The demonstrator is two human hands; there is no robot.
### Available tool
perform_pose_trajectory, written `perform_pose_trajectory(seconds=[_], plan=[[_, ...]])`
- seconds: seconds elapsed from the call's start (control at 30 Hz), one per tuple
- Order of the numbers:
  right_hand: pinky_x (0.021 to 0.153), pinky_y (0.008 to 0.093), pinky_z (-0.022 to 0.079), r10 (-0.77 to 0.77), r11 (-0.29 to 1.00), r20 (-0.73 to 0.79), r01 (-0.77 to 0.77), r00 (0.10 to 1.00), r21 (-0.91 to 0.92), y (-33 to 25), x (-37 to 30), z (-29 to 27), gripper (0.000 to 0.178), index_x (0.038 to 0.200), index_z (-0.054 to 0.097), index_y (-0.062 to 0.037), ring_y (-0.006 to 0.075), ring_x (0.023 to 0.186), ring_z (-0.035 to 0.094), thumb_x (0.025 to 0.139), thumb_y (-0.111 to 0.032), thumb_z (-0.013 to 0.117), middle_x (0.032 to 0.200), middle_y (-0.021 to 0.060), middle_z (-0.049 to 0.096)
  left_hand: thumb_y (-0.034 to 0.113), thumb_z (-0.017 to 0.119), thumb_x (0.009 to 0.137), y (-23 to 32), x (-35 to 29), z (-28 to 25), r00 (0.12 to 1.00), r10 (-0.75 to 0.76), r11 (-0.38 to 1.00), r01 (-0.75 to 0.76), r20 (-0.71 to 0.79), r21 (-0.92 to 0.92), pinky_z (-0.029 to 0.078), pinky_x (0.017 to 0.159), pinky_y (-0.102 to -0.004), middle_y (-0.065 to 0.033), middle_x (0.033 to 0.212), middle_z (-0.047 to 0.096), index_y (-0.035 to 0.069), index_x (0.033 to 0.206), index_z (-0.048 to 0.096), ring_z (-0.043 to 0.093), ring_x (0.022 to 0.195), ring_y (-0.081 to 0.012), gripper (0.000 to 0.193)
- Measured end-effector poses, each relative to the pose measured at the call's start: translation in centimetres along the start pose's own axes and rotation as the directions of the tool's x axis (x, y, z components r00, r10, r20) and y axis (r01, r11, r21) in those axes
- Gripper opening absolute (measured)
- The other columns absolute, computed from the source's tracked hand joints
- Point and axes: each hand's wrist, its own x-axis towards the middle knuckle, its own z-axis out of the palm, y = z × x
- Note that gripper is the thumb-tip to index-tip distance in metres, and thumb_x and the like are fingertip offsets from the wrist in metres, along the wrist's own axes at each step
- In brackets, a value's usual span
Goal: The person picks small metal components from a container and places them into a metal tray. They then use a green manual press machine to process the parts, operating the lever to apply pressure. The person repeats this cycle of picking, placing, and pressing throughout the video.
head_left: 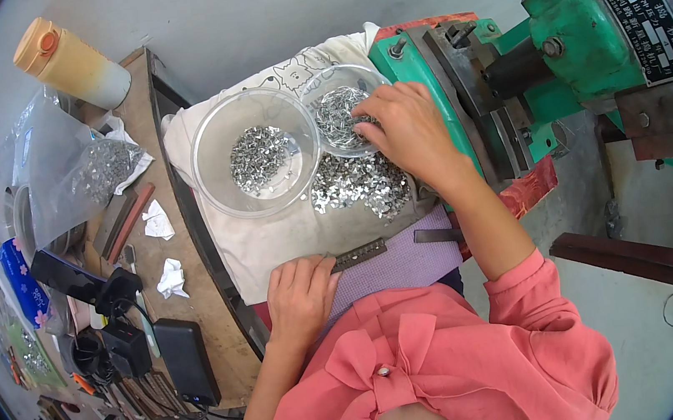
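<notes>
My left hand [301, 298] rests at the near edge of the cloth, its fingers closed on the end of a dark metal strip [361, 254] with a row of small marks or holes. My right hand [412, 129] reaches over a small clear tub [366, 74] of thin silvery pins [335, 114]. Its thumb and fingers are curled together at the pins; what they pinch is too small to make out. Beside it stands a larger clear tub [214, 193] with small metal pieces [256, 157] in it. A loose heap of shiny metal bits [367, 185] lies in front of both tubs.
On the right stands a green press machine [583, 28]. A second dark metal bar [438, 235] lies on the purple mat [397, 261]. The left table [206, 310] carries a yellow bottle [75, 61], a plastic bag [55, 177] and a black power bank [185, 359].
</notes>
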Motion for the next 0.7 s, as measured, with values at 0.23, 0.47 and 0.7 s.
perform_pose_trajectory(seconds=[0.23,0.47,0.7], plan=[[0.092,0.0414,0.039,0.065,0.995,0.232,-0.047,0.97,-0.084,-0.1,2.2,0.9,0.016,0.093,0.078,-0.0088,0.0264,0.091,0.066,0.08,-0.019,0.079,0.085,0.008,0.074,0.01,0.08,0.075,-0.2,0.6,-0.2,0.998,-0.064,0.991,0.065,0.015,-0.114,0.043,0.077,-0.0387,-0.0067,0.097,0.065,0.007,0.1,0.068,0.06,0.088,-0.0274,0.028],[0.088,0.041,0.041,0.022,0.998,0.155,-0.03,0.988,0.055,-0.3,2.1,1.6,0.011,0.082,0.078,-0.0082,0.0293,0.081,0.07,0.077,-0.018,0.079,0.08,0.0147,0.074,0.01,0.077,0.078,0.1,1.2,1.0,0.998,-0.054,0.983,0.056,0.017,-0.176,0.043,0.076,-0.0384,-0.0044,0.096,0.064,0.008,0.092,0.067,0.059,0.089,-0.0258,0.018],[0.088,0.0398,0.04,0.039,0.999,0.242,-0.043,0.97,0.013,-0.9,2.5,1.6,0.011,0.087,0.076,-0.0081,0.0269,0.086,0.068,0.08,-0.016,0.077,0.08,0.0077,0.074,0.01,0.076,0.078,0.0,1.3,1.4,0.998,-0.063,0.983,0.066,0.018,-0.17,0.043,0.077,-0.0384,-0.0042,0.095,0.064,0.008,0.091,0.066,0.059,0.089,-0.0255,0.017]])
